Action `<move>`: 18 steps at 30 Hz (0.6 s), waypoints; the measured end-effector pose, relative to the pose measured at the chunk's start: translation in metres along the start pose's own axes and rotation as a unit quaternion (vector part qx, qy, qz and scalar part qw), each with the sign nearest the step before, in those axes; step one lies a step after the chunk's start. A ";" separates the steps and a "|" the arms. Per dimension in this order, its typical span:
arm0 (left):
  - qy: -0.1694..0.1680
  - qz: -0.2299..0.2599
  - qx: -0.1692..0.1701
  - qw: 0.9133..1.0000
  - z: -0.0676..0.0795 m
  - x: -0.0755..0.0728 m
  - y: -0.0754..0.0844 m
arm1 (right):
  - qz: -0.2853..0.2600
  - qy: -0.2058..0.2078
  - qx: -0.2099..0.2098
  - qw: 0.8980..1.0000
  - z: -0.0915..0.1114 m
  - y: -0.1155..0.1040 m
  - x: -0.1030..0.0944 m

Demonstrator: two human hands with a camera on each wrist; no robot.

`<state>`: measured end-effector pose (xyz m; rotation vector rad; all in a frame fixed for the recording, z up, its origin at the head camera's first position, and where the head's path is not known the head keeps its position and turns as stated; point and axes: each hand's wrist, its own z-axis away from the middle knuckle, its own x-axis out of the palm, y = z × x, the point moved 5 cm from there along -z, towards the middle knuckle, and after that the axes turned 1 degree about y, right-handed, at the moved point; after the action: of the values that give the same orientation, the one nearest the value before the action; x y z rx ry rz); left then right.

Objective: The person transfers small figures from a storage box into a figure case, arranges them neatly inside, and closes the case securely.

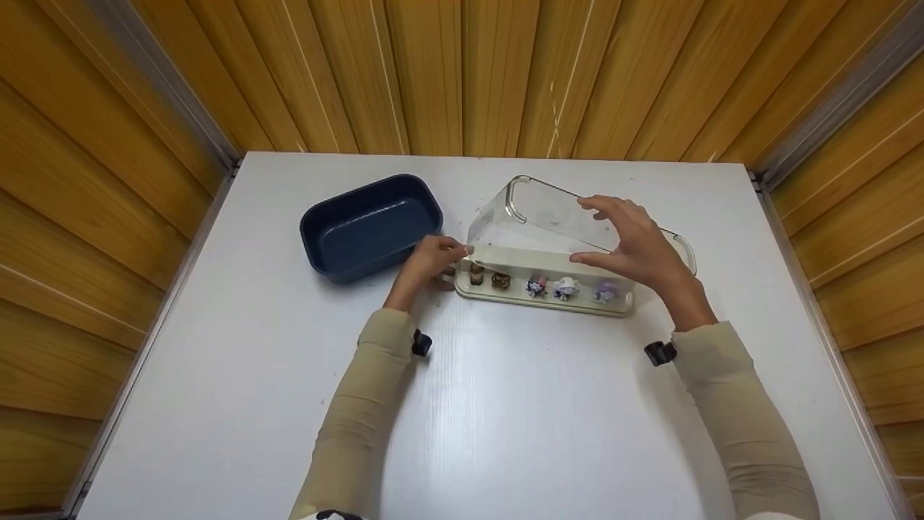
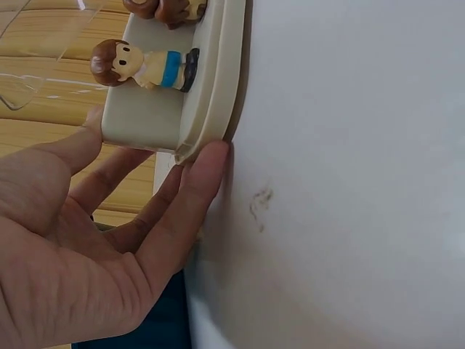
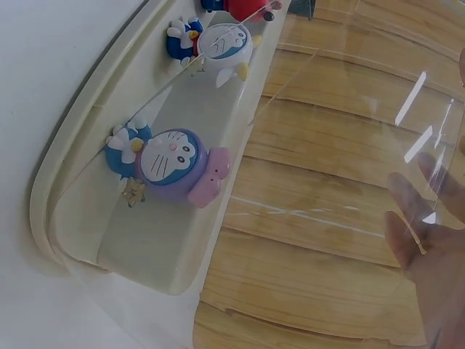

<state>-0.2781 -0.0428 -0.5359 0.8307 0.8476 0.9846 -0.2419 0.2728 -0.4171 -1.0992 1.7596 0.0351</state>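
A long cream display base (image 1: 545, 306) with a raised back step lies on the table, bearing several small figurines. A brown-haired figurine (image 2: 145, 67) stands at its left end; a purple-hooded cat figurine (image 3: 174, 166) is at its right end. My left hand (image 1: 432, 260) grips the base's left end, thumb on the step and fingers at the lower edge. Above the base, a clear plastic cover (image 1: 552, 209) is tilted back, its open side partly facing up. My right hand (image 1: 639, 244) holds this cover with thumb and fingers spread across its width.
A dark blue rectangular tub (image 1: 369, 232) stands left of the base, just beyond my left hand. The white table (image 1: 520, 404) ends at the back against a wood-patterned wall (image 1: 498, 79). Similar walls rise on both sides.
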 end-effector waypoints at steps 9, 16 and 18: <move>0.005 -0.012 0.017 1.000 -0.002 0.000 0.000 | 0.019 -0.033 0.009 0.999 -0.006 -0.004 0.011; 0.007 0.000 -0.010 1.000 -0.002 0.000 -0.003 | 0.020 -0.046 0.024 0.998 -0.006 -0.005 0.015; 0.009 0.004 -0.015 1.000 -0.002 -0.001 -0.003 | 0.020 -0.050 0.029 0.998 -0.007 -0.005 0.017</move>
<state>-0.2788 -0.0439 -0.5396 0.8009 0.8437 1.0121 -0.2443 0.2554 -0.4240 -1.0026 1.6823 0.0623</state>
